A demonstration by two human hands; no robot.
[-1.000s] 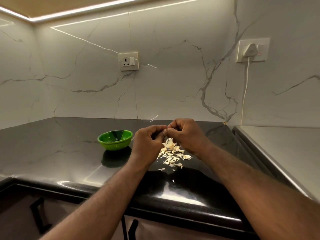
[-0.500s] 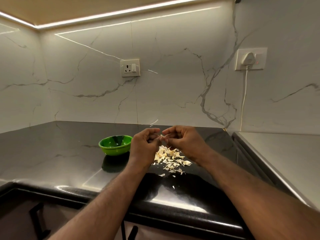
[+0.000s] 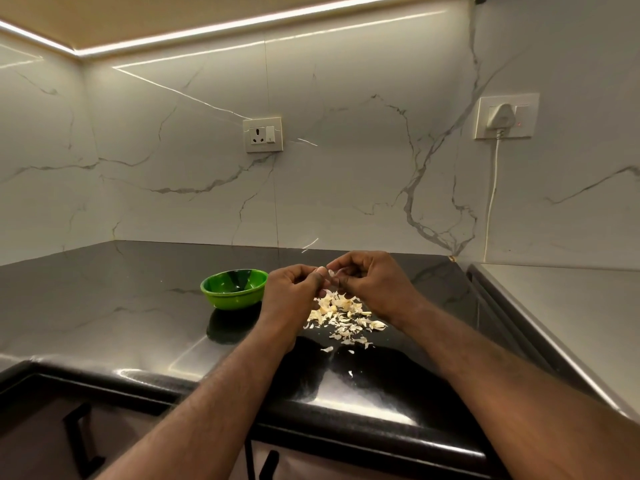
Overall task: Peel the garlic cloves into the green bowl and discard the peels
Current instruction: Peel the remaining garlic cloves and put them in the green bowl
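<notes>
Both forearms were cut off at the near edge; on the black countertop (image 3: 121,306) a pile of garlic peels (image 3: 341,315) lay partly hidden beneath the hands; above it the left hand (image 3: 294,296) and right hand (image 3: 374,285) met, curled fingertips pinching a pale garlic clove (image 3: 331,273), mostly covered; just left sat the green bowl (image 3: 232,301), its contents hard to make out.

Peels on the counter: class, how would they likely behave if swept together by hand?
The peels look thin and flaky, so probably very light and apt to scatter. Strays lie apart toward the counter edge, so some would likely escape.
</notes>
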